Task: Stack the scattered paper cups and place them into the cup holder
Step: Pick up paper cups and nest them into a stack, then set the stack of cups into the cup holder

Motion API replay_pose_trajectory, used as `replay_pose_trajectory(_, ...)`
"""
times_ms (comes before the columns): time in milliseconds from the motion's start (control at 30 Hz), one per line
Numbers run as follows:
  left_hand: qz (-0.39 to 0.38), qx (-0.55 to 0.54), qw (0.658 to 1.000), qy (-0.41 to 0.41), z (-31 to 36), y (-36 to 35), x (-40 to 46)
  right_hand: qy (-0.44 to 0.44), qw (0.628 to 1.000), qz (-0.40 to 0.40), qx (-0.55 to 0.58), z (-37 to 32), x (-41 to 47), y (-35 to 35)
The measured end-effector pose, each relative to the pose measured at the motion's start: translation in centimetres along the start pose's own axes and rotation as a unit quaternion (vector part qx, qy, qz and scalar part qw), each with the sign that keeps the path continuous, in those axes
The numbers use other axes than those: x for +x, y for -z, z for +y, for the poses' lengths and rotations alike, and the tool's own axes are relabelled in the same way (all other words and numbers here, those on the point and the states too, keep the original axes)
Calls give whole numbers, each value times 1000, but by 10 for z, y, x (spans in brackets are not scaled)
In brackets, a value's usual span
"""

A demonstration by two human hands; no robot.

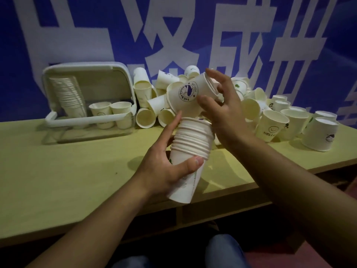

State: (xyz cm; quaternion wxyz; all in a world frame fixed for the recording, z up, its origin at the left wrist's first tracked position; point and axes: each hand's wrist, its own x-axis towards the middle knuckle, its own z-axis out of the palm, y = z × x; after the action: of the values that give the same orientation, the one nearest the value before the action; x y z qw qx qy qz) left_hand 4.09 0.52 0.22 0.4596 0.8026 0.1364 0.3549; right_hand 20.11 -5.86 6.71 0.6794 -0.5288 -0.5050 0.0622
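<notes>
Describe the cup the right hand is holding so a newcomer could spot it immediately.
Above the yellow-green table, in front of the loose cup pile, the left hand grips a tall stack. Just above its top, the right hand holds a tilted cup: its round purple logo faces the camera.

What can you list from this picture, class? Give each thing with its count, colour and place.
cup stack: one, white, gripped in left hand
single cup: one, white with purple logo, held above stack
loose cups: many, white, piled along the wall
cup holder: one, white, table's back left, holding a stack and two cups
table: one, yellow-green
banner: one, blue and white, behind
left hand: gripping stack
right hand: holding single cup
</notes>
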Motion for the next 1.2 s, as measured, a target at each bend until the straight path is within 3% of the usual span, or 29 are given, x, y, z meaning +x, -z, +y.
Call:
replay_pose_trajectory(100,24,-1,1000,17,-3,16,-8,-32,995,-20,93,1,3,-22)
replay_pose_trajectory(300,87,-6,996,29,-10,50,-21,-66,985,-79,140,13,-8,-74)
replay_pose_trajectory(633,188,102,976,37,-18,96,-33,-29,988,-142,50,20,-17,-133)
replay_pose_trajectory(833,248,137,957,60,-27,132,-27,-49,974,-212,65,32,2,-165)
replay_pose_trajectory(1067,301,215,927,56,-19,201,18,-187,949,-243,76,76,22,-192)
replay_pose_trajectory(1200,324,248,913,21,-20,237,70,-192,934,-298,27,99,18,-197)
